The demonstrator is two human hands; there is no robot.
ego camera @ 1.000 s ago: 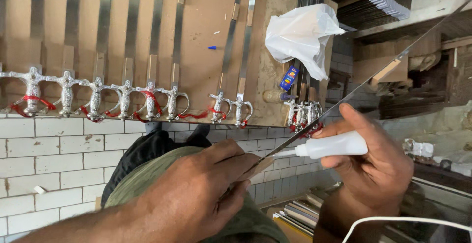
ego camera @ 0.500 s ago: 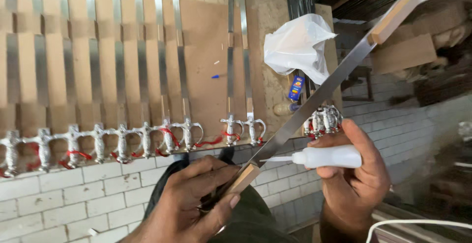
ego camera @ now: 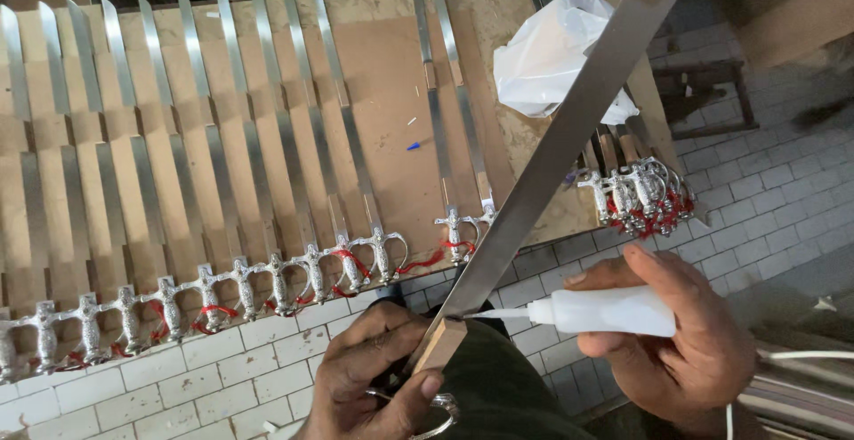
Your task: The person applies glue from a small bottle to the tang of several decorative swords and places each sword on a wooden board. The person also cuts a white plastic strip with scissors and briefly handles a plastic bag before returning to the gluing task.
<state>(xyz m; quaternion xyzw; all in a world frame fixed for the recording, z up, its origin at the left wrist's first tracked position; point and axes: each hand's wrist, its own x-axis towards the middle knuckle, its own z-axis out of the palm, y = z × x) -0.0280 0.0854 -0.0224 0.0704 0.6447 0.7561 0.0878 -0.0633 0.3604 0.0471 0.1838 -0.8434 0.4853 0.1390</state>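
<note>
A long steel sword blade runs slantwise from the lower middle of the view up to the top right corner, with a small wooden block at its lower end. The left hand is closed around that lower end, thumb pressed on the block, with a metal guard partly showing beneath the fingers. The right hand grips a white squeeze bottle, and the thin nozzle touches the blade just above the block. Behind them a wooden table carries a row of finished swords lying side by side, silver hilts with red cord toward the white brick edge. A white plastic bag sits at the table's right end, beside a cluster of hilts.
</note>
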